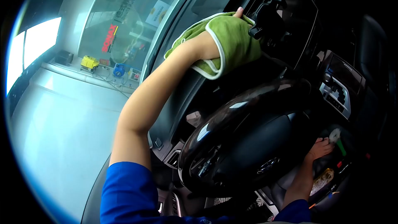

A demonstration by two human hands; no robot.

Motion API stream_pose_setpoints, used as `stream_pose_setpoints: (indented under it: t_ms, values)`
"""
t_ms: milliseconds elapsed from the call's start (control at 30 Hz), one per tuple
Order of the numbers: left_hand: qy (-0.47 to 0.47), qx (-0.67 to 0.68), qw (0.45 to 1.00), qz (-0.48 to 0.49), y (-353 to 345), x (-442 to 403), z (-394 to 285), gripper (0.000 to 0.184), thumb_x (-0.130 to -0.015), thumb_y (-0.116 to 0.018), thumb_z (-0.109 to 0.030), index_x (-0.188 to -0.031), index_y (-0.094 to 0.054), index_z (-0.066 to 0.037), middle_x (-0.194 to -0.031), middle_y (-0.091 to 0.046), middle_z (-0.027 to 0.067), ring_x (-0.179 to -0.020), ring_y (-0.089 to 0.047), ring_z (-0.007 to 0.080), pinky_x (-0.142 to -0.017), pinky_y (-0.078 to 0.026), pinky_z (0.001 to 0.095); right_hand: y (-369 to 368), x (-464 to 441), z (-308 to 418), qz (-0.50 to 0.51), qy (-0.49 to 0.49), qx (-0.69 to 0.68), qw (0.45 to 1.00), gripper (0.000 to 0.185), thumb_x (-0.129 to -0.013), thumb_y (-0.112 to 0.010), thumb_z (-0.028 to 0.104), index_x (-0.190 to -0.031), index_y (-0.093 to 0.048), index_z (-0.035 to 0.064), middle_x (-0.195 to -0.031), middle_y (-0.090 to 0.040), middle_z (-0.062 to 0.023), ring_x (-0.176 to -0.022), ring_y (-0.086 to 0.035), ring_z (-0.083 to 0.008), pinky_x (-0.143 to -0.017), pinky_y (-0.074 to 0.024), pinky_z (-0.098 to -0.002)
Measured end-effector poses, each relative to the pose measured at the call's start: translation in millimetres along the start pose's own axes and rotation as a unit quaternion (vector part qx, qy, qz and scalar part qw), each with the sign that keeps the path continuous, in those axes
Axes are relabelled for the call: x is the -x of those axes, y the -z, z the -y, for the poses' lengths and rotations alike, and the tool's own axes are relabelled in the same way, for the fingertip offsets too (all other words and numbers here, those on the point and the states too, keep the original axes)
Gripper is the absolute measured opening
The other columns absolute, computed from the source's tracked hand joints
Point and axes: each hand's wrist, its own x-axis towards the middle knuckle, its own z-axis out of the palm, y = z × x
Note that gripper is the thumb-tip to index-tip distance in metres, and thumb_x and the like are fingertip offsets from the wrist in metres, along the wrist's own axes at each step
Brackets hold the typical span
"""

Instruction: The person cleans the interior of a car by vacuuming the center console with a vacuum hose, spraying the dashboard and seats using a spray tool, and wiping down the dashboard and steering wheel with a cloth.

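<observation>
My left hand (pixel 208 46) reaches over the dashboard and is mostly hidden by a green microfiber cloth (pixel 240 37) with pale edging. One fingertip shows at the cloth's upper edge. The cloth lies near the base of the windshield, right beside a black phone holder (pixel 265 18). Lower right, my right hand (pixel 320 148) rests on the dark seat with its fingers stretched out. Just past those fingers lies a brush (pixel 335 135) with white bristles and a green handle; whether they touch it is hard to tell.
The steering wheel (pixel 238 105) stands between my arms. A dark screen (pixel 306 29) and the gear console (pixel 338 91) are to the right. A yellowish, clear-looking item (pixel 322 181) lies on the seat. Outside the glass are a yellow case (pixel 89 63) and a blue device (pixel 119 70).
</observation>
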Motion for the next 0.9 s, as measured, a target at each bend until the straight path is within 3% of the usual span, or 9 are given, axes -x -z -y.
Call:
stream_pose_setpoints:
  t_ms: [167, 233, 367, 433, 500, 633, 700, 733, 900]
  values:
    - [0.098, 0.051, 0.993, 0.034, 1.9, 6.2, -47.2, 0.031, -0.085, -0.056, -0.013, -0.114, -0.065, -0.008, -0.132, -0.053, 0.0137, -0.130, -0.042, 0.0290, -0.117, -0.013, 0.0464, 4.8, -4.9, 4.5, -0.026, 0.004, -0.016, 1.000, 0.021, -0.087, -0.049, 0.023, -0.099, -0.052, 0.0072, -0.115, -0.049, -0.0250, -0.112, -0.048, -0.0425, -0.099, -0.0402, -0.0547]
    - [0.066, 0.173, 0.983, -0.018, 7.7, 17.5, -36.2, 0.032, -0.085, -0.058, -0.017, -0.116, -0.065, -0.010, -0.138, -0.048, 0.0153, -0.133, -0.038, 0.0301, -0.116, -0.016, 0.0449, 2.0, -4.3, 3.6, -0.018, 0.005, -0.015, 1.000, 0.021, -0.086, -0.049, 0.023, -0.099, -0.052, 0.0069, -0.115, -0.049, -0.0249, -0.112, -0.048, -0.0429, -0.099, -0.0396, -0.0552]
    - [0.264, 0.243, 0.927, -0.111, -11.1, 57.4, 20.4, 0.050, -0.097, -0.043, -0.044, -0.141, -0.043, -0.021, -0.155, -0.018, 0.0158, -0.143, -0.019, 0.0264, -0.115, -0.019, 0.0392, 3.3, -4.5, 3.3, -0.012, 0.004, -0.026, 1.000, 0.022, -0.086, -0.048, 0.024, -0.099, -0.051, 0.0063, -0.114, -0.048, -0.0249, -0.112, -0.047, -0.0436, -0.100, -0.0381, -0.0571]
    - [0.456, 0.501, 0.718, -0.159, -34.2, 91.3, 53.5, 0.059, -0.098, -0.035, -0.049, -0.142, -0.040, -0.010, -0.143, -0.042, 0.0130, -0.131, -0.039, 0.0234, -0.110, -0.028, 0.0351, 7.7, -8.1, 5.9, -0.011, 0.004, -0.031, 0.999, 0.022, -0.087, -0.047, 0.025, -0.099, -0.050, 0.0065, -0.113, -0.049, -0.0246, -0.112, -0.047, -0.0434, -0.100, -0.0378, -0.0580]
    - [0.499, 0.350, 0.764, -0.210, -66.8, 137.0, 75.4, 0.062, -0.098, -0.033, -0.051, -0.138, -0.045, -0.006, -0.132, -0.052, 0.0153, -0.121, -0.049, 0.0226, -0.104, -0.033, 0.0325, 7.9, -7.8, 6.6, -0.008, -0.005, -0.038, 0.999, 0.022, -0.087, -0.046, 0.025, -0.098, -0.049, 0.0068, -0.113, -0.048, -0.0245, -0.112, -0.047, -0.0431, -0.100, -0.0379, -0.0583]
    - [0.693, 0.451, 0.517, -0.222, -76.3, 184.7, 23.7, 0.067, -0.097, -0.029, -0.054, -0.143, -0.036, -0.005, -0.141, -0.042, 0.0189, -0.128, -0.042, 0.0247, -0.107, -0.029, 0.0329, 14.3, -11.1, 10.4, -0.009, -0.010, -0.024, 1.000, 0.021, -0.086, -0.050, 0.023, -0.099, -0.050, 0.0071, -0.113, -0.050, -0.0228, -0.111, -0.049, -0.0414, -0.098, -0.0399, -0.0555]
    - [0.497, 0.322, 0.747, -0.302, -63.4, 160.4, -41.1, 0.065, -0.098, -0.031, -0.050, -0.145, -0.032, -0.005, -0.143, -0.039, 0.0189, -0.132, -0.038, 0.0260, -0.109, -0.027, 0.0340, 12.7, -11.2, 10.7, -0.018, -0.008, -0.031, 0.999, 0.021, -0.086, -0.049, 0.023, -0.100, -0.050, 0.0071, -0.114, -0.049, -0.0232, -0.112, -0.048, -0.0409, -0.100, -0.0393, -0.0554]
    - [0.469, 0.278, 0.789, -0.283, -44.5, 136.8, -71.6, 0.063, -0.098, -0.032, -0.047, -0.145, -0.031, -0.005, -0.143, -0.039, 0.0202, -0.134, -0.036, 0.0275, -0.110, -0.027, 0.0351, 11.7, -10.8, 9.3, -0.026, -0.004, -0.032, 0.999, 0.021, -0.086, -0.049, 0.023, -0.100, -0.049, 0.0071, -0.114, -0.048, -0.0237, -0.112, -0.048, -0.0403, -0.101, -0.0388, -0.0554]
    - [0.446, 0.154, 0.853, -0.222, -19.2, 94.5, -94.2, 0.057, -0.098, -0.036, -0.040, -0.142, -0.034, -0.005, -0.143, -0.034, 0.0279, -0.135, -0.032, 0.0395, -0.111, -0.026, 0.0407, 7.7, -8.7, 3.6, -0.005, 0.006, 0.016, 1.000, 0.022, -0.086, -0.050, 0.026, -0.096, -0.050, 0.0061, -0.112, -0.051, -0.0230, -0.110, -0.051, -0.0397, -0.100, -0.0402, -0.0531]
